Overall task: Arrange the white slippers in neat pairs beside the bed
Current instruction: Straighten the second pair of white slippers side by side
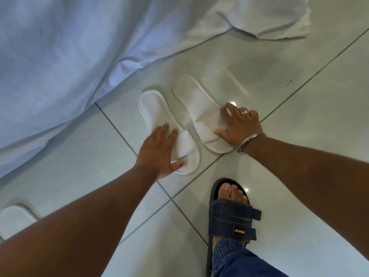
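Note:
Two white slippers lie side by side on the tiled floor, heels toward the bed. My left hand (157, 150) grips the strap end of the left slipper (153, 108), thumb at its toe. My right hand (238, 126), with a ring and a bangle, clasps the strap side of the right slipper (191, 94). The pair runs roughly parallel with a narrow gap between. A third white slipper (14, 218) lies at the lower left, partly hidden by my left forearm.
The bed's pale sheet (60, 66) hangs down to the floor at upper left. A white cloth (259, 17) lies bunched on the floor at the top right. My foot in a dark blue sandal (231, 214) stands just below the pair.

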{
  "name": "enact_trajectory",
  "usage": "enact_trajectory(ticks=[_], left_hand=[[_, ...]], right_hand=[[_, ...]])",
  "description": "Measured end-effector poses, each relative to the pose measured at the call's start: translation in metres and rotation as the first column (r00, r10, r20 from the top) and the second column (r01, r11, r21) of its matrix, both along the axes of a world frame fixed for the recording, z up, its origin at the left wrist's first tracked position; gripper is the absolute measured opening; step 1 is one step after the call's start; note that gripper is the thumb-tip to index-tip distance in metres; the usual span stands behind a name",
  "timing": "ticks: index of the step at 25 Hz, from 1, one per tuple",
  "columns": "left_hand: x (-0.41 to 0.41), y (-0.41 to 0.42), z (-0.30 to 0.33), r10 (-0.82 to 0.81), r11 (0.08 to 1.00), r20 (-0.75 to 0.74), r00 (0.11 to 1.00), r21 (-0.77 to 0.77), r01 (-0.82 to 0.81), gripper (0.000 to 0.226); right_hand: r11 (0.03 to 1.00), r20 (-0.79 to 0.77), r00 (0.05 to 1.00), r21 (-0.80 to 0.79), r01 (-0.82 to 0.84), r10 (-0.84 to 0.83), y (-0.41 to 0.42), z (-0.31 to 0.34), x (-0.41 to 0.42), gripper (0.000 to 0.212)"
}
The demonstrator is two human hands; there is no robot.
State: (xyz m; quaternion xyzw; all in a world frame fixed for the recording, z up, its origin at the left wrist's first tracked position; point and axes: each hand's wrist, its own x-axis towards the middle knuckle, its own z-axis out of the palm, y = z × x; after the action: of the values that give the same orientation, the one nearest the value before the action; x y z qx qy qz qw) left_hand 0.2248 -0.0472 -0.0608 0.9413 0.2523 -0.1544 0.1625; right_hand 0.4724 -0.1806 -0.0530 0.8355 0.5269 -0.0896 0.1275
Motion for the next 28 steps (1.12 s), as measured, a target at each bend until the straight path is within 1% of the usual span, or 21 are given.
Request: enact_trajectory(ticks=[2,4,6,8,11,13,17,21,23,26,28], left_hand=[[0.009,-0.005,0.001,-0.027,1.0,-0.008,1.0,-0.012,0.027,0.103],[0.022,-0.011,0.002,-0.025,1.0,0.0,1.0,-0.008,0.025,0.103],[0.037,-0.019,0.001,-0.015,1.0,0.005,1.0,-0.017,0.015,0.104],[0.053,-0.027,0.0,0.008,1.0,0.016,1.0,-0.022,-0.008,0.105],[0.083,-0.036,-0.001,0.062,0.998,0.052,0.997,-0.017,-0.061,0.104],[0.104,-0.04,-0.002,0.098,0.995,0.064,0.993,-0.027,-0.096,0.105],[0.136,-0.038,-0.001,0.122,0.992,0.046,0.991,-0.034,-0.121,0.107],[0.145,-0.033,0.001,0.129,0.991,0.032,0.991,-0.036,-0.128,0.107],[0.147,-0.032,0.001,0.127,0.991,0.018,0.992,-0.037,-0.126,0.107],[0.151,-0.03,0.002,0.109,0.994,-0.002,0.994,-0.021,-0.109,0.107],[0.151,-0.03,0.002,0.097,0.995,-0.004,0.995,-0.018,-0.097,0.107]], right_hand=[[0.994,-0.059,0.996,0.088,-0.067,0.072,-0.01,0.005,0.005,0.065],[0.99,-0.099,0.989,0.09,-0.106,0.114,-0.029,0.011,0.015,0.061],[0.995,-0.113,0.99,0.052,-0.084,0.089,-0.048,0.013,0.026,0.064],[0.999,-0.093,0.995,0.027,-0.023,0.025,-0.058,0.013,0.033,0.068],[0.998,-0.073,0.996,0.018,0.062,-0.061,-0.059,0.009,0.04,0.069],[0.996,-0.069,0.994,0.004,0.09,-0.09,-0.059,0.006,0.046,0.069],[0.997,-0.087,0.993,-0.041,0.073,-0.076,-0.053,0.004,0.059,0.072],[0.992,-0.052,0.998,-0.12,-0.035,0.029,-0.057,0.009,0.074,0.08],[0.988,-0.045,0.998,-0.147,-0.037,0.031,-0.068,0.008,0.07,0.082],[0.989,-0.089,0.996,-0.149,-0.019,0.005,-0.08,0.004,0.063,0.083],[0.987,-0.108,0.994,-0.154,-0.037,0.02,-0.082,0.004,0.066,0.086]])
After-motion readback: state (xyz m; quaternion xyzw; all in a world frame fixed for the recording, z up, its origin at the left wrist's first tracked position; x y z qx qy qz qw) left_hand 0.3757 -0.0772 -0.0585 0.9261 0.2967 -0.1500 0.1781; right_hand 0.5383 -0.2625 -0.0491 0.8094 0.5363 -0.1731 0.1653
